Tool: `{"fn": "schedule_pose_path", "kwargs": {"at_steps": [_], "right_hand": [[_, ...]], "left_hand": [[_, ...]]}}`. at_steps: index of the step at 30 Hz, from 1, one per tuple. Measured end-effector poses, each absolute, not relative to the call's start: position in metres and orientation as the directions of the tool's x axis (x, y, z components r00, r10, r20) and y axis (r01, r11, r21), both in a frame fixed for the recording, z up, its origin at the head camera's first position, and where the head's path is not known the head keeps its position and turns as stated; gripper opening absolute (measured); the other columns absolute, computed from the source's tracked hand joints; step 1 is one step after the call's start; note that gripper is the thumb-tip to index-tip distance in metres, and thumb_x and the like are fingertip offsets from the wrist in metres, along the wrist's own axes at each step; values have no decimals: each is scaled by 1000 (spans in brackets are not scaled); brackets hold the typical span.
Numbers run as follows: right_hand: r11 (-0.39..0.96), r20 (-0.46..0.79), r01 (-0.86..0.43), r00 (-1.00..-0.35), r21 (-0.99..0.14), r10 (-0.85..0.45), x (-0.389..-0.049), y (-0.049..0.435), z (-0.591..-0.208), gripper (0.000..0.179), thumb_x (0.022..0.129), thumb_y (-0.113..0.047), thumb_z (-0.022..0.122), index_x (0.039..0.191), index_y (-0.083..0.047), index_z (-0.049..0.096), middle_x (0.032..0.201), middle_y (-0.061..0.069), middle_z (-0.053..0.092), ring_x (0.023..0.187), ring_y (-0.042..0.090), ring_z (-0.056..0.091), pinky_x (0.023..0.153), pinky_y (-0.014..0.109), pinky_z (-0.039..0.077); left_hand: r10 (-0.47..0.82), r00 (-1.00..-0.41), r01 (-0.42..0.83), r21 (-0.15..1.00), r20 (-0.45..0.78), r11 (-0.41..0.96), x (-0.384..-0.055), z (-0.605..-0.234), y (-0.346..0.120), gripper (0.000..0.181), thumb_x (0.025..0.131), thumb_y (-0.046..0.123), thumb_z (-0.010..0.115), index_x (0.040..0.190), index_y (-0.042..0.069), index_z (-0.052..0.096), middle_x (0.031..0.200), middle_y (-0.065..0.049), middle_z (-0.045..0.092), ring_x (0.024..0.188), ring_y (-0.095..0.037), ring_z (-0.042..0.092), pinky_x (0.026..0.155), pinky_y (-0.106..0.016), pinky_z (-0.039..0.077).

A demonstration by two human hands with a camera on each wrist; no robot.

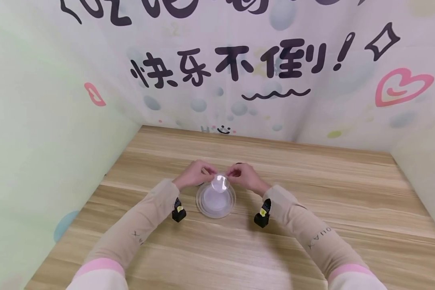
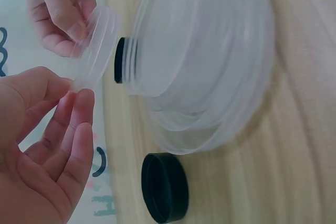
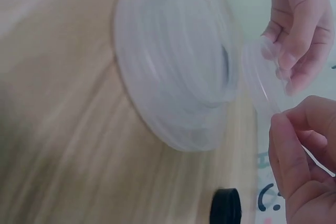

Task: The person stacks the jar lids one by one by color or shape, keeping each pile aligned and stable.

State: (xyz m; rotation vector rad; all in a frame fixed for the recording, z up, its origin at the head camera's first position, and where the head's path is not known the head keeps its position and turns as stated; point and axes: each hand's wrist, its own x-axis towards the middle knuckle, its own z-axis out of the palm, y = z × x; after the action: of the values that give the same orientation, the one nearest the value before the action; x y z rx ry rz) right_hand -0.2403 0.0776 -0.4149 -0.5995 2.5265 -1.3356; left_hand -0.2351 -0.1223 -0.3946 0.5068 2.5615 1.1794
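Note:
A small, clear plastic round lid (image 1: pixel 220 183) is held up between both hands, tilted, over a stack of clear round plastic lids or dishes (image 1: pixel 216 202) on the table. My left hand (image 1: pixel 195 174) pinches one side of its rim between thumb and fingertips. The opposite side is pinched by my right hand (image 1: pixel 247 177). In the left wrist view the small lid (image 2: pixel 100 45) appears apart from the stack (image 2: pixel 220 61), whose pieces get smaller toward the top.
Close to the stack stands a shallow black cap (image 2: pixel 165 188), its hollow side showing. Another black round piece (image 2: pixel 119 61) is partly hidden behind the stack. A wood-grain table (image 1: pixel 348 193) meets a printed cloth (image 1: pixel 217 108) at the back and pale walls at the sides.

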Motion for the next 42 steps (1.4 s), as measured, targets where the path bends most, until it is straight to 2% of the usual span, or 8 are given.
{"fn": "schedule_pose_path", "kwargs": {"at_steps": [5,12,20,27,33,42], "right_hand": [[474,22,-283,-875,-834,-484,-234,76,-422,9,77,0,63,86,2,64,80,7,60,75,16,56,68,25,49],[411,40,-295,-849,-863,-527,-226,74,-427,11,77,3,60,87,6,62,80,10,61,74,15,56,68,24,49],[420,14,-279,-847,-864,-532,-219,71,-428,14,76,4,62,90,5,63,83,11,62,75,16,56,67,23,49],[394,57,-332,-821,-857,-568,-206,69,-410,13,77,9,59,89,12,61,83,21,60,76,26,56,65,24,48],[402,57,-342,-816,-849,-575,-198,67,-396,13,76,11,58,88,15,60,82,23,60,75,28,56,66,25,48],[407,62,-350,-817,-844,-573,-215,70,-428,13,76,7,62,89,10,63,81,16,62,73,19,56,65,25,49]], "left_hand": [[419,-902,196,770,-101,607,-228,-399,-125,18,78,6,64,95,6,67,92,-5,64,85,-21,56,71,-27,48],[442,-882,144,800,-163,582,-223,-401,-129,18,79,4,62,96,3,66,86,-6,64,69,-15,59,65,-30,51],[463,-864,122,812,-196,571,-221,-404,-132,19,78,-2,61,97,-1,65,89,-10,64,66,-15,60,62,-27,52],[520,-838,195,801,-164,566,-220,-405,-133,20,77,-3,59,96,-4,65,86,-10,60,66,-20,61,60,-29,52],[536,-830,233,775,-156,587,-219,-406,-132,20,77,-1,60,96,-3,66,86,-9,60,65,-15,59,59,-25,51],[544,-825,245,770,-154,589,-220,-411,-132,19,77,-1,60,95,-3,66,85,-7,56,74,-16,56,58,-21,50]]}}
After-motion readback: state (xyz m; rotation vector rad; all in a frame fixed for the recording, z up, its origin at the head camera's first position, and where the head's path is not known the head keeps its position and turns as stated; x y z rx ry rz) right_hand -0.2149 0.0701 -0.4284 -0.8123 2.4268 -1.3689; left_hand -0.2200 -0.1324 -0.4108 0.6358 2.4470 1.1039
